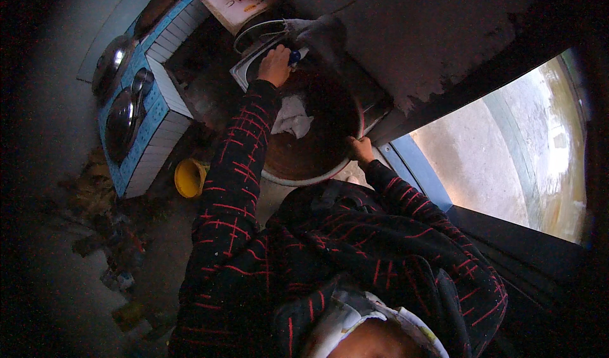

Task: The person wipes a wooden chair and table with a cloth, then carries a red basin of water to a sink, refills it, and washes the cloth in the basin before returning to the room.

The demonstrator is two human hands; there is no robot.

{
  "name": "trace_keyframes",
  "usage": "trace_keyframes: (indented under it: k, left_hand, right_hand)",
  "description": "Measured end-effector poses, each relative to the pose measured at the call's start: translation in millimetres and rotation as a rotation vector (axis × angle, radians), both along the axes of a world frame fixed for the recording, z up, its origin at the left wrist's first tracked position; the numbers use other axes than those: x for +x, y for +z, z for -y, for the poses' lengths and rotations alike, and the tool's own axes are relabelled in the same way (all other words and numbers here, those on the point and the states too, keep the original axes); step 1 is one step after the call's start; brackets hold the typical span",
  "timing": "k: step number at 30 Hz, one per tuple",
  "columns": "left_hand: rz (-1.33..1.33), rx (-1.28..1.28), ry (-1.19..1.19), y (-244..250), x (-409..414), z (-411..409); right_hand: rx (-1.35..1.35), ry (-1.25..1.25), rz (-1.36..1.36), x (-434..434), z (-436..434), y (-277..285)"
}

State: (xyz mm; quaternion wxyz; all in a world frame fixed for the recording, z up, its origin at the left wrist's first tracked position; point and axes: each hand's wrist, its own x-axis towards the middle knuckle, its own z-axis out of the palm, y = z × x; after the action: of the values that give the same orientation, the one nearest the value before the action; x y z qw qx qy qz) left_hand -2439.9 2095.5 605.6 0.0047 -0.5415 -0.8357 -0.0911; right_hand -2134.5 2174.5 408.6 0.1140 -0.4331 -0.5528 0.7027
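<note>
My left hand [275, 66] is at the far side of a large round basin [311, 183], its fingers curled on a small dark blue object [295, 57] with a pale tip. Shadow and the fingers hide what that object is. Over on the right, my right hand [362, 150] grips the basin's pale, red-edged rim. A crumpled white cloth [292, 117] lies inside against the dark brown interior. Just beyond my left hand are a light metal-looking edge [241, 74] and a draped grey cloth [315, 29].
A blue-and-white tiled stove [164, 89] stands at left, with metal lids [121, 120] and a ladle [142, 81] on top. A yellow bucket [187, 179] lies on the floor beside it. A container with writing [240, 3] stands at the back. A bright doorway [499, 144] opens at right.
</note>
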Motion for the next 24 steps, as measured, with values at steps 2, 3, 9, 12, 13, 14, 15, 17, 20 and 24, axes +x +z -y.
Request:
trace_keyframes:
  k: [2, 3, 9, 12, 13, 14, 15, 17, 20, 24]
  left_hand:
    - [-0.087, 0.139, -0.050, -2.8, 0.5, -1.0]
    - [-0.129, 0.204, -0.066, -5.6, 0.6, 3.0]
    - [0.165, 0.296, 0.050, -18.6, -7.7, 45.1]
    - [0.136, 0.278, 0.245, -26.6, 18.4, 92.4]
    - [0.115, 0.274, 0.364, -34.3, 28.0, 117.7]
    - [0.090, 0.269, 0.491, -43.4, 38.8, 147.9]
    - [0.146, 0.229, 0.653, -56.8, 45.4, 177.0]
    - [0.624, 0.429, 0.798, -95.7, 58.5, 232.3]
    - [1.442, 0.283, 0.959, -101.1, 91.2, 241.7]
    - [1.730, 0.260, 1.085, -87.2, 115.3, 220.3]
  right_hand:
    - [0.073, 0.010, 0.035, -0.4, -7.4, -17.5]
    - [0.106, 0.025, 0.054, -1.5, -6.3, -17.7]
    - [0.141, -0.009, 0.012, -9.6, -3.0, -34.6]
    - [0.202, -0.017, 0.018, -2.3, -13.0, -54.6]
    - [0.211, -0.013, 0.073, -2.3, -11.2, -51.1]
    - [0.219, 0.001, 0.125, -4.0, -7.8, -41.4]
    - [0.228, 0.016, 0.172, -7.9, -5.4, -30.0]
    - [0.209, 0.007, 0.128, -8.7, 4.1, -13.5]
    - [0.223, -0.020, 0.114, -0.5, -6.3, -28.3]
    - [0.218, 0.042, 0.100, 4.8, -11.3, -29.8]
